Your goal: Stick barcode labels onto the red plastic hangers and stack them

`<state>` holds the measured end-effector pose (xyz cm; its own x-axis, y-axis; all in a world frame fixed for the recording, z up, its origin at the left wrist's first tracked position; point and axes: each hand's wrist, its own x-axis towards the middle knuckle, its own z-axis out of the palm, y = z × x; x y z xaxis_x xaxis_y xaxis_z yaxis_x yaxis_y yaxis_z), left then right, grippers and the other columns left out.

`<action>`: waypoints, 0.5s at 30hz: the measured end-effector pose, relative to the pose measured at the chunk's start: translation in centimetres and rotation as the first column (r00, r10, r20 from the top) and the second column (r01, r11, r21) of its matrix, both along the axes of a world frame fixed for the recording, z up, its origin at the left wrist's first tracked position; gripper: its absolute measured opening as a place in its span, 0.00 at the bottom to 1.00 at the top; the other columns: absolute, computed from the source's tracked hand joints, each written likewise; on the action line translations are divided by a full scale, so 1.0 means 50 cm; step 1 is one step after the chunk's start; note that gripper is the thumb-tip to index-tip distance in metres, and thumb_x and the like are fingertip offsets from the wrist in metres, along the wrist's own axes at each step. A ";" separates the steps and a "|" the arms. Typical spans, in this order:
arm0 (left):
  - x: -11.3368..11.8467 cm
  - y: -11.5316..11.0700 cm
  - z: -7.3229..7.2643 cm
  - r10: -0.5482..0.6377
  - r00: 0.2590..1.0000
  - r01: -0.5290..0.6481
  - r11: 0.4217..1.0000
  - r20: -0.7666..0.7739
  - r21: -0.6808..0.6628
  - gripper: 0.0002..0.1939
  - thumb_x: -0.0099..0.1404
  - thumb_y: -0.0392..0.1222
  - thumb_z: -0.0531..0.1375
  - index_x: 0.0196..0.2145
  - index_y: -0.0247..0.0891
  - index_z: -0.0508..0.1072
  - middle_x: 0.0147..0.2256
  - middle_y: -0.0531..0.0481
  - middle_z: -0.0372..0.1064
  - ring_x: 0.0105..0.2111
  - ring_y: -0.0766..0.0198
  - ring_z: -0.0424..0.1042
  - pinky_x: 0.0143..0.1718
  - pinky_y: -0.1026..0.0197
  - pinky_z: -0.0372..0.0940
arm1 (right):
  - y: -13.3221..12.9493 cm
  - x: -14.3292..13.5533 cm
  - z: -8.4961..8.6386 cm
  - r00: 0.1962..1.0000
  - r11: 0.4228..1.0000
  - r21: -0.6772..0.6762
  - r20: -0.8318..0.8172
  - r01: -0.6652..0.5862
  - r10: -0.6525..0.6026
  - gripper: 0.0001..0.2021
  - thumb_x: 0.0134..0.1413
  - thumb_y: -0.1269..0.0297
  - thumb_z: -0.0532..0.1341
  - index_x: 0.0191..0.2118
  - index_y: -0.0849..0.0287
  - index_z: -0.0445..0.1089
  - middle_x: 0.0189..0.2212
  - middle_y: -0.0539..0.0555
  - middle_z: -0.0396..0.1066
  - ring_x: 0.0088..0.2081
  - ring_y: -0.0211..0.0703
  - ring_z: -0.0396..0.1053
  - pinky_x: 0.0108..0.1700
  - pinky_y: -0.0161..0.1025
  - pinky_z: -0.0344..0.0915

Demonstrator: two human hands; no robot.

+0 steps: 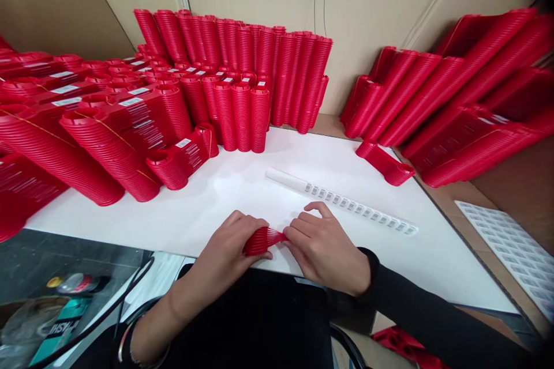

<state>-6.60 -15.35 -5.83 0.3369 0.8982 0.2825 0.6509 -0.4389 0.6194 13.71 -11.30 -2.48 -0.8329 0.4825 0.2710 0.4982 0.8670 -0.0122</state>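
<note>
Near the front edge of the white table point(229, 184), my left hand point(236, 242) is wrapped round a small red ribbed stack point(258, 241). The stack's right end narrows to a fan of thin red layers, which my right hand point(322, 245) pinches between thumb and fingers. My right index or another upper finger is raised and bent. A clear strip with a row of barcode labels point(341, 200) lies on the table just beyond my right hand.
Tall red ribbed stacks point(225, 46) fill the back and left; more point(415, 92) lean at the right. A short red stack point(383, 162) lies near the right edge. Label sheets point(506, 242) rest at far right. A bottle point(78, 283) is at lower left.
</note>
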 end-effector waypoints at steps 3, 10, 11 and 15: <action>-0.001 -0.001 0.004 0.009 1.000 -0.009 1.000 0.008 -0.024 0.14 0.60 0.48 0.59 0.42 0.43 0.64 0.36 0.53 0.68 0.37 0.62 0.62 0.37 0.61 0.60 | 0.004 0.004 -0.006 0.999 1.000 0.001 -0.041 -0.004 0.004 0.09 0.57 0.70 0.52 0.30 0.62 0.68 0.23 0.50 0.68 0.29 0.38 0.63 0.46 0.44 0.52; -0.003 0.003 0.013 0.029 0.997 -0.019 0.989 0.069 -0.146 0.18 0.57 0.52 0.61 0.43 0.43 0.67 0.34 0.51 0.67 0.35 0.62 0.65 0.36 0.61 0.62 | 0.005 0.042 0.021 0.998 0.999 0.020 0.054 0.025 -0.026 0.22 0.56 0.51 0.56 0.49 0.63 0.65 0.35 0.54 0.73 0.37 0.43 0.68 0.53 0.50 0.51; -0.001 0.005 0.015 0.043 0.996 -0.029 0.985 0.081 -0.169 0.19 0.56 0.52 0.61 0.43 0.42 0.68 0.34 0.51 0.68 0.35 0.62 0.66 0.36 0.60 0.62 | 0.000 0.044 0.025 0.995 0.998 0.051 0.087 0.042 -0.046 0.21 0.56 0.53 0.56 0.50 0.63 0.64 0.37 0.55 0.72 0.39 0.44 0.68 0.54 0.51 0.50; 0.020 0.019 0.029 0.125 0.977 -0.068 0.951 0.173 -0.302 0.20 0.52 0.52 0.64 0.40 0.40 0.69 0.34 0.51 0.68 0.34 0.61 0.66 0.37 0.60 0.62 | -0.019 0.033 0.033 0.963 0.963 0.225 0.189 0.150 -0.194 0.16 0.58 0.70 0.54 0.51 0.66 0.63 0.40 0.59 0.71 0.43 0.49 0.66 0.56 0.54 0.50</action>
